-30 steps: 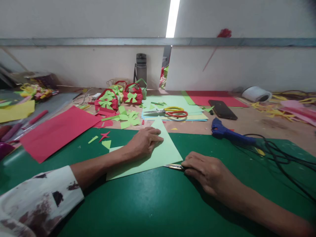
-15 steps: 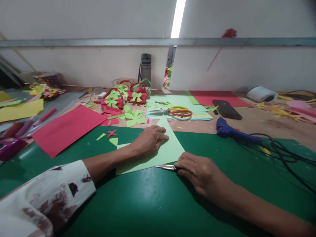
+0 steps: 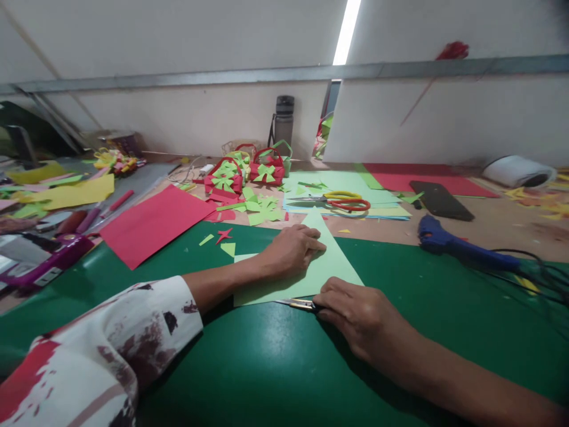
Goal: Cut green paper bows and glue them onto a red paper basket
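Observation:
A light green sheet of paper point(image 3: 335, 264), folded so that one corner points away from me, lies on the green cutting mat point(image 3: 249, 367). My left hand point(image 3: 296, 252) rests on top of it, fingers stretched out and pressing down. In my right hand point(image 3: 351, 305) is a utility knife point(image 3: 300, 303), its blade pointing left along the paper's near edge. Whether the blade lies inside the fold is not clear. Small green scraps point(image 3: 228, 248) and a red star-shaped scrap point(image 3: 224, 236) are left of the paper.
Beyond the paper are scissors point(image 3: 342, 200) on stacked sheets and several small red paper baskets point(image 3: 267, 172). A red sheet point(image 3: 155, 222) lies left. On the right are a blue glue gun point(image 3: 444, 238) with its black cord and a phone point(image 3: 440, 200). A bottle point(image 3: 284, 121) stands behind.
My right hand has slid left with the utility knife along the paper's near edge, away from its right corner. My left hand stays on the paper. The view has turned left.

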A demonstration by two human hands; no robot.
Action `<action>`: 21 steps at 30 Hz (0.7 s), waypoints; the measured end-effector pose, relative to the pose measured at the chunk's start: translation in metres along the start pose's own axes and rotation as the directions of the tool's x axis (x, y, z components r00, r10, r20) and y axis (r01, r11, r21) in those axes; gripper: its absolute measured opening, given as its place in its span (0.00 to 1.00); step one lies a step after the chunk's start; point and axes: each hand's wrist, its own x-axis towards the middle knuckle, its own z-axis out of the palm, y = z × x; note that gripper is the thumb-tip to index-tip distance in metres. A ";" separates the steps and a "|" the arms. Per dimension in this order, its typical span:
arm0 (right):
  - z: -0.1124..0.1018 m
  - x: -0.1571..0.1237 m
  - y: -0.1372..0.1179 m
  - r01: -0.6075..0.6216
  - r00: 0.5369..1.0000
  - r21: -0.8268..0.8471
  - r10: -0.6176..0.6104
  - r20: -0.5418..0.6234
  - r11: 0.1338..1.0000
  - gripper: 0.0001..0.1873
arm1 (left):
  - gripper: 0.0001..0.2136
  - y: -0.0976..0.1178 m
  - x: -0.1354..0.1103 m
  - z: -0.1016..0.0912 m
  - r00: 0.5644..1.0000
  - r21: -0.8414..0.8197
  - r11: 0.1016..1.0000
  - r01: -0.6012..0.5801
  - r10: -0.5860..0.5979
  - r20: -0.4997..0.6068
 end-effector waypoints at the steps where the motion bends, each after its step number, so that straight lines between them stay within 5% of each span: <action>1: 0.002 0.001 -0.002 0.005 1.000 -0.009 -0.005 -0.003 1.000 0.12 | 0.13 0.000 0.000 0.000 1.000 0.004 1.000 -0.001 0.001 -0.005; 21: 0.021 0.026 -0.026 0.096 0.994 -0.103 -0.100 -0.037 0.990 0.11 | 0.12 -0.002 0.001 0.002 1.000 0.032 0.999 0.013 -0.013 -0.029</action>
